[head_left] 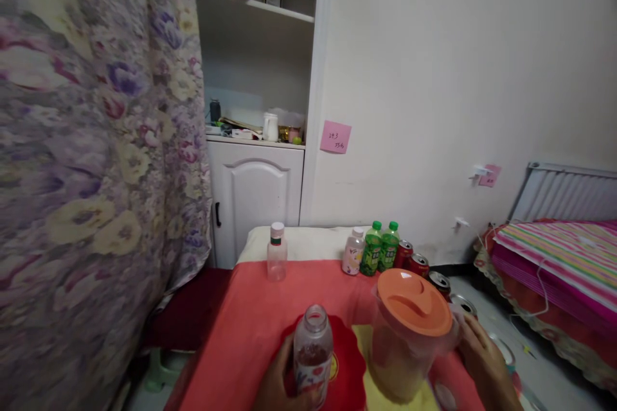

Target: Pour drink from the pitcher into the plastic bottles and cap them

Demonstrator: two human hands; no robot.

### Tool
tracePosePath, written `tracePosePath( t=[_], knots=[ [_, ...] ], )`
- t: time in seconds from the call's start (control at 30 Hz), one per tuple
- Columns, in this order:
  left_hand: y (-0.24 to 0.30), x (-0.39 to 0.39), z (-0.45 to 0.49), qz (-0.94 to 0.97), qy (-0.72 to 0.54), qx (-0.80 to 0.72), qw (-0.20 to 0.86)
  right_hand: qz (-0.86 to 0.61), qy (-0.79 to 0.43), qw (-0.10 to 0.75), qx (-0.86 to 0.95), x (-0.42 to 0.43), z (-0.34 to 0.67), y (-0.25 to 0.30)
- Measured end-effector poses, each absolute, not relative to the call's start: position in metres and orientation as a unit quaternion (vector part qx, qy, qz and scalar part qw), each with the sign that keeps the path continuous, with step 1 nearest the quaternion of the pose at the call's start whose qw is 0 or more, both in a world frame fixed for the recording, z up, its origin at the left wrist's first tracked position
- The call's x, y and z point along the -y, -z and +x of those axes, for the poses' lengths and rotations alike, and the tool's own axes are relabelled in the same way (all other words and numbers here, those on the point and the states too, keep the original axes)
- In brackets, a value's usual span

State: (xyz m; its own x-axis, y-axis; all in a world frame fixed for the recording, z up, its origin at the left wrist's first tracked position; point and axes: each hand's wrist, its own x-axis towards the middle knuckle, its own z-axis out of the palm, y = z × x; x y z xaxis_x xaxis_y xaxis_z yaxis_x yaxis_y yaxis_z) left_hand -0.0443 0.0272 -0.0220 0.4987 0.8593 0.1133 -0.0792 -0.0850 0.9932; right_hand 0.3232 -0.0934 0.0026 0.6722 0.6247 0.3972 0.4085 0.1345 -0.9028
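My left hand (277, 382) is wrapped round a clear plastic bottle (314, 343) with a printed label and no cap on its mouth. Some dark liquid seems to show inside it. The bottle stands upright over a red scalloped tray (355, 369); whether it touches the tray is hidden. On the right, my right hand (482, 356) grips the handle side of a translucent pitcher (398, 353) topped by an orange lid (414, 302). The pitcher is nearly upright above a yellow cloth (370, 392). Its contents look pale and cloudy.
A capped clear bottle (277, 257) stands at the table's back left. Along the back right are a pale labelled bottle (353, 253), green bottles (373, 250) and several cans (418, 264). A red cloth (226, 334) covers the table. A floral curtain (106, 109) hangs left.
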Motion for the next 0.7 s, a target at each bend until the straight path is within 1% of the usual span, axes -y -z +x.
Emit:
tracePosePath(
  t=[0.13, 0.2, 0.27, 0.33, 0.5, 0.57, 0.63, 0.7],
  knots=[
    [0.016, -0.025, -0.044, 0.607, -0.387, -0.330, 0.611, -0.682, -0.093, 0.617, 0.381, 0.121, 0.321, -0.035],
    [0.016, -0.025, -0.043, 0.603, -0.386, -0.337, 0.612, -0.684, -0.033, 0.623, 0.379, 0.134, 0.315, -0.059],
    [0.016, -0.026, -0.043, 0.608, -0.387, -0.323, 0.613, -0.678, 0.015, 0.605, 0.417, 0.141, 0.303, -0.086],
    [0.015, -0.025, -0.042, 0.614, -0.389, -0.300, 0.618, -0.664, 0.032, 0.552, 0.504, 0.138, 0.284, -0.113],
    [0.007, -0.020, -0.040, 0.615, -0.383, -0.304, 0.618, -0.584, -0.067, 0.367, 0.721, 0.099, 0.216, -0.168],
    [0.004, -0.019, -0.040, 0.617, -0.384, -0.309, 0.614, -0.560, -0.099, 0.306, 0.763, 0.080, 0.189, -0.180],
    [0.001, -0.018, -0.041, 0.622, -0.392, -0.304, 0.606, -0.561, -0.114, 0.225, 0.789, 0.064, 0.167, -0.188],
    [-0.003, -0.018, -0.042, 0.630, -0.391, -0.293, 0.604, -0.561, -0.125, 0.169, 0.801, 0.052, 0.152, -0.193]
  ],
)
